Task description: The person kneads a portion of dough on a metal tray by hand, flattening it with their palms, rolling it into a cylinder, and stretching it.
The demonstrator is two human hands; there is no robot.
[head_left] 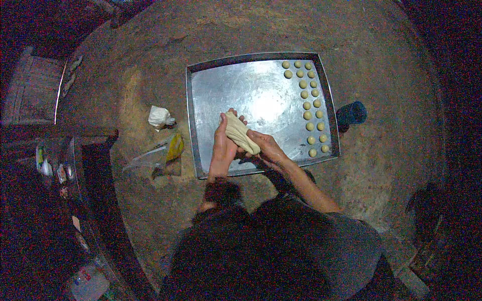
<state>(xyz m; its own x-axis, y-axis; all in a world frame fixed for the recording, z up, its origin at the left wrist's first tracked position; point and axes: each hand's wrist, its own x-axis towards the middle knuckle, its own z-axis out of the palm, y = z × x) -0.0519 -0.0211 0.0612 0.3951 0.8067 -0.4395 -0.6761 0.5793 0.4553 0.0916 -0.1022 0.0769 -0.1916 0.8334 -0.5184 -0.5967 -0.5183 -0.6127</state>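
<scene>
A long, pale lump of dough (240, 131) with folds along its length is held up over the near part of a shallow metal tray (216, 90). My left hand (224, 143) cups its left side, fingers curled round behind it. On the lower right end, my right hand (266, 146) grips the dough with the thumb on top; some of its fingers are hidden underneath. Along the tray's right side lie several small round dough balls (307, 115) in rough columns.
Left of the tray, a crumpled white bag (159, 117) and a clear and yellow plastic bag (173, 148) lie on the brown floor (150, 75). A dark blue cup (353, 113) is beside the tray's right wall. Dark furniture with small items stands at far left.
</scene>
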